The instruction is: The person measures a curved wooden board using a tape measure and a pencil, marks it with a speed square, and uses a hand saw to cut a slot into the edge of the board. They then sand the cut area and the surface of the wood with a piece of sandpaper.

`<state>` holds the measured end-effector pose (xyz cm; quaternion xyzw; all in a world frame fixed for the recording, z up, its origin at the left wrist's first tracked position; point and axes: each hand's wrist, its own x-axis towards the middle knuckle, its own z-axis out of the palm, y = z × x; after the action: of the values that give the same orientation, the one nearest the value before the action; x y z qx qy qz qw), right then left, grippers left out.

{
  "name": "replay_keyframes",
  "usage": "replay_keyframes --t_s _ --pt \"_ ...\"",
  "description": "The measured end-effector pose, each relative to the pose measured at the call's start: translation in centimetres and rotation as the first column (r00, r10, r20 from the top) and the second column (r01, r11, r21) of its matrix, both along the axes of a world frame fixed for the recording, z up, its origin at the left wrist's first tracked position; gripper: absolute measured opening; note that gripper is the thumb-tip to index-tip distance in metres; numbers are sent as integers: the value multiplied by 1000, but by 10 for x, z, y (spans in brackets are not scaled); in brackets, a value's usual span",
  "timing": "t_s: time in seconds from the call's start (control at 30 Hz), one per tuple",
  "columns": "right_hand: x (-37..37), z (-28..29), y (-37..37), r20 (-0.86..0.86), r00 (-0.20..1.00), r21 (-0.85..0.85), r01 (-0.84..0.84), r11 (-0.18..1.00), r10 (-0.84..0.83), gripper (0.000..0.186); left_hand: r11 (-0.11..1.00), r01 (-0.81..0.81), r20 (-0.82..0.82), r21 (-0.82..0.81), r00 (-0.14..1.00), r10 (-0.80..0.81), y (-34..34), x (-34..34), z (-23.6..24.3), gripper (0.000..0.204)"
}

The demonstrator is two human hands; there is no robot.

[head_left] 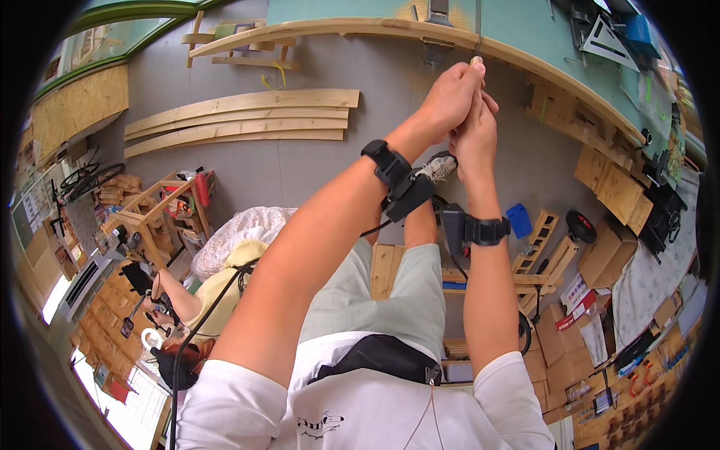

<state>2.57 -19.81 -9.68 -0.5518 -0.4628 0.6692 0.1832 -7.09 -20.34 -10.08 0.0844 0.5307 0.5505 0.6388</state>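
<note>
Both hands are wrapped round the handle of a handsaw (478, 45), whose thin blade shows edge-on. My left hand (448, 96) is closed near the handle's tip, and my right hand (476, 141) is closed just below it, touching it. The blade points away from me and crosses a long, pale wooden board (337, 27) at the edge of the green-topped bench (517, 30). Left of the blade, a metal clamp or vise (437, 51) is at the board. Most of the handle is hidden by my fingers.
Several planks (240, 120) lie on the grey floor at left. A person in yellow (225, 289) sits or crouches at lower left, near a wooden frame (142, 217). A set square (609, 43) rests on the bench. Cardboard boxes (604, 251) stand at right; my shoe (439, 166) is below my hands.
</note>
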Motion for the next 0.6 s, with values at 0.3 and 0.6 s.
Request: replay_keyframes --t_s 0.3,0.6 --pt "28 12 -45 18 998 -3 65 998 -65 52 1000 -12 47 -3 999 13 -41 35 1 40" --pt "48 9 -64 62 998 15 25 1000 -26 52 1000 14 71 -18 997 -12 -67 53 0 37"
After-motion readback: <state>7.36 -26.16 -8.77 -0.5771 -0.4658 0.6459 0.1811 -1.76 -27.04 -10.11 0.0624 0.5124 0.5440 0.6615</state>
